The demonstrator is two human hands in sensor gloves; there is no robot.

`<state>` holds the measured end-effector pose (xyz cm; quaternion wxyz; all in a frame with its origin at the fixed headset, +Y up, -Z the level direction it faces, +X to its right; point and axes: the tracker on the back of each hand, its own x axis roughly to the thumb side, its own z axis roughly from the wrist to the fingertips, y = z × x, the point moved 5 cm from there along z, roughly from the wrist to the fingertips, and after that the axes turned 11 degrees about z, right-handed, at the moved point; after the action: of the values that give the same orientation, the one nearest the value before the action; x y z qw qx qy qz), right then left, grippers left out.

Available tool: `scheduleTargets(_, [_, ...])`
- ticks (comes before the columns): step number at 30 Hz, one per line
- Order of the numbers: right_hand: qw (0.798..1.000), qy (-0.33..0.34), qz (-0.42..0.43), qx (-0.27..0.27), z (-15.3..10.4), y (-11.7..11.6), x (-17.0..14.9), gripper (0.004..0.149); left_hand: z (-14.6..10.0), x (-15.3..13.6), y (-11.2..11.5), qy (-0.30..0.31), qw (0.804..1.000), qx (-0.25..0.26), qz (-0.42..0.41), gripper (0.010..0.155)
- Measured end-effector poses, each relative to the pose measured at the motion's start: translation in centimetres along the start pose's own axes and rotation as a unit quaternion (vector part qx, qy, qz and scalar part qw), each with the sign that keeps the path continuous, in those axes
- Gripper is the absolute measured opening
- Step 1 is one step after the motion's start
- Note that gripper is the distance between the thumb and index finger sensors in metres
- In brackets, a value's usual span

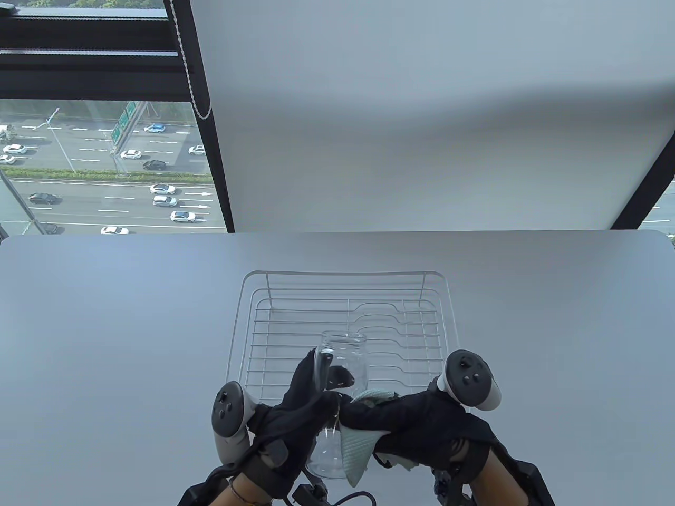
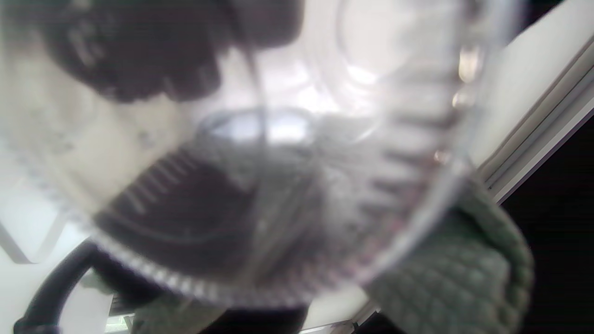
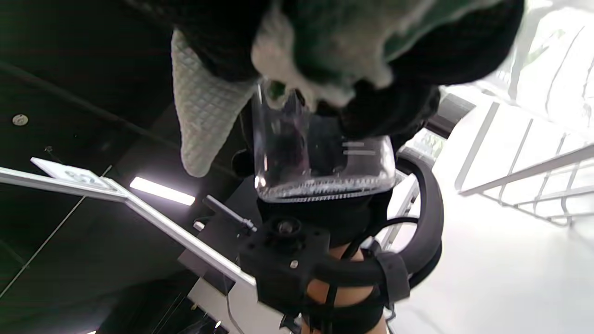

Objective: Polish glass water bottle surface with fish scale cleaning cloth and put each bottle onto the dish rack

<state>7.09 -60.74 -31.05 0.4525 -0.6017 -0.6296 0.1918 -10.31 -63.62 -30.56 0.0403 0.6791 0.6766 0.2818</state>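
Across the far half of the pale, matte counter (image 1: 105, 327) stands the dish rack (image 1: 343, 327), a white wire frame with a raised rim and thin parallel bars, holding nothing visible. It lies directly beyond both hands, so the coming placement appears to call for a short carry away from the person.

Next in size, the glass bottle (image 1: 340, 369) is held off the counter at the near edge of the rack. It is clear and smooth-walled, with a ribbed base visible in the wrist views. Its long axis runs near to far, open mouth toward the rack, base toward the person.

The left hand (image 1: 295, 416) grips the bottle from the left, fingers curled round the body. The right hand (image 1: 416, 421) presses the cleaning cloth (image 1: 356, 448) against the bottle's right side, fingers clamped over the cloth. The cloth is pale green, soft, with a quilted scale pattern; a loose corner hangs below.

Judgement: polishing is in progress; the left hand, already bearing the bottle, is better placed for the transfer.
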Motion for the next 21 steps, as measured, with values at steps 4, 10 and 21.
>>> scheduleTargets(4, [0.983,0.039,-0.073,-0.163,-1.0,1.7,1.1,0.053,0.0,-0.4,0.6,-0.004,1.0,-0.014,0.004,0.1])
scheduleTargets(10, [0.997,-0.031,0.002,0.074,0.3,-1.3,0.0,0.05,0.0,-0.1,0.1,0.004,1.0,-0.01,0.021,0.098])
scheduleTargets(21, [0.994,-0.045,0.039,0.094,0.2,-1.5,-0.5,0.05,0.0,0.2,0.1,0.01,1.0,0.001,0.006,0.098])
